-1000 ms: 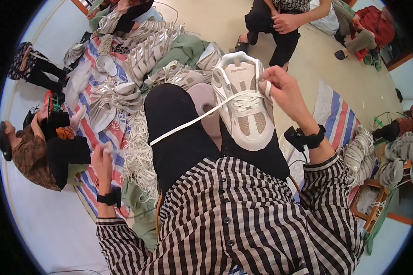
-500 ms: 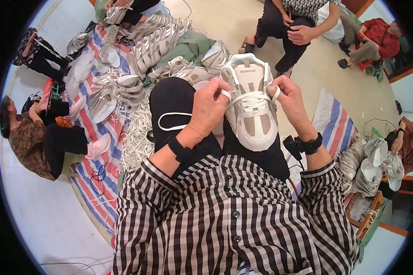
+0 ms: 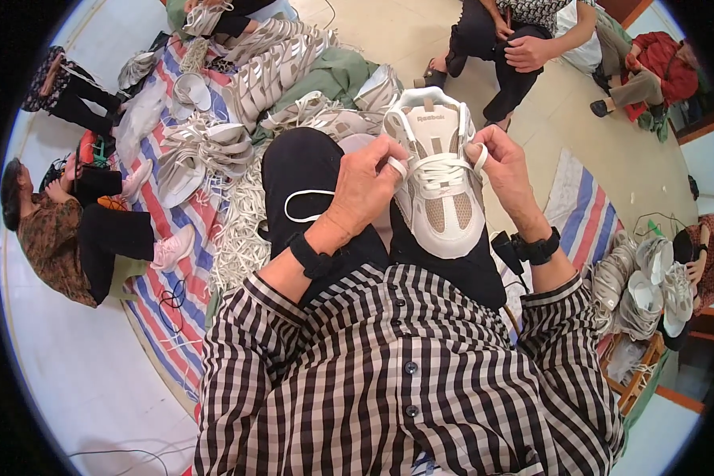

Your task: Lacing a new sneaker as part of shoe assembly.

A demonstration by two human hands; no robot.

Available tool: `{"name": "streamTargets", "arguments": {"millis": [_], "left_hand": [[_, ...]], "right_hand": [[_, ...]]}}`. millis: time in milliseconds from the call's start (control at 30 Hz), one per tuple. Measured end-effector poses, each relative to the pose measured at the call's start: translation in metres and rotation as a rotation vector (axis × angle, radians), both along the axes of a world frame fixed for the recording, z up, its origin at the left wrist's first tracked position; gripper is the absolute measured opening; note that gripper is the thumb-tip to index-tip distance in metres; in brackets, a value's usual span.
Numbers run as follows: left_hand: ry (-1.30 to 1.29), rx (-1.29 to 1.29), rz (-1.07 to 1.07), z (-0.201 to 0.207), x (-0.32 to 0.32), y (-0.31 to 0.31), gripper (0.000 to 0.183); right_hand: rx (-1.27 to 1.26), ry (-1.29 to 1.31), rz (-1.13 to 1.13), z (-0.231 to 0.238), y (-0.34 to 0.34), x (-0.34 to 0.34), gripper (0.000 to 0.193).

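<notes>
We see a white and beige sneaker [image 3: 440,186] resting toe-toward-us on the person's lap, propped on black-trousered knees [image 3: 309,178]. Left hand [image 3: 365,186] sits at the shoe's left side, grip closed, fingers pinching the white lace [image 3: 436,168] at the upper eyelets. A loose loop of that lace [image 3: 305,208] hangs down over the left knee. Right hand [image 3: 504,170] is at the shoe's right side, grip also closed, pinching the other lace end by the eyelets. Both hands touch the shoe, one on each side of the tongue. Black wristbands on both wrists, left [image 3: 308,255], right [image 3: 538,247]. Striped black and white shirt [image 3: 404,373] fills the lower part of the view.

Around us: a pile of unlaced white sneakers [image 3: 254,75] on a striped red, white and blue mat [image 3: 166,254] to the left, with a heap of loose white laces [image 3: 242,230] just beside the left knee. Green cloth [image 3: 333,75] lies beyond the shoe. A seated person in a brown patterned top [image 3: 47,238] is far left, another seated person in dark trousers [image 3: 492,40] is ahead. More white sneakers [image 3: 642,285] are stacked at right, near a wooden crate [image 3: 635,373].
</notes>
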State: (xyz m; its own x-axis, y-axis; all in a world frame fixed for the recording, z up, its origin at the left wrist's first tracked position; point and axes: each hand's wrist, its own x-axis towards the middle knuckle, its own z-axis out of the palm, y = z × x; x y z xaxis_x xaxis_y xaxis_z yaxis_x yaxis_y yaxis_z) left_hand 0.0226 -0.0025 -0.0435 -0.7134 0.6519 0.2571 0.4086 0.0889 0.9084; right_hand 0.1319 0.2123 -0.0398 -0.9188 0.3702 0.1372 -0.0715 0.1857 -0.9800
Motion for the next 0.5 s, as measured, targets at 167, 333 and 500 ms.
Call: {"name": "streamTargets", "arguments": {"millis": [167, 333, 500], "left_hand": [[0.004, -0.103, -0.045, 0.011, -0.007, 0.000, 0.008], [0.262, -0.172, -0.076, 0.023, -0.013, 0.013, 0.010], [0.330, -0.188, -0.087, 0.025, -0.021, 0.022, 0.019]], "right_hand": [[-0.005, -0.006, 0.004, -0.001, -0.001, 0.002, 0.017], [0.067, 0.026, -0.012, 0.002, -0.001, -0.001, 0.016], [0.265, 0.005, -0.042, 0.012, -0.004, -0.012, 0.013]]}}
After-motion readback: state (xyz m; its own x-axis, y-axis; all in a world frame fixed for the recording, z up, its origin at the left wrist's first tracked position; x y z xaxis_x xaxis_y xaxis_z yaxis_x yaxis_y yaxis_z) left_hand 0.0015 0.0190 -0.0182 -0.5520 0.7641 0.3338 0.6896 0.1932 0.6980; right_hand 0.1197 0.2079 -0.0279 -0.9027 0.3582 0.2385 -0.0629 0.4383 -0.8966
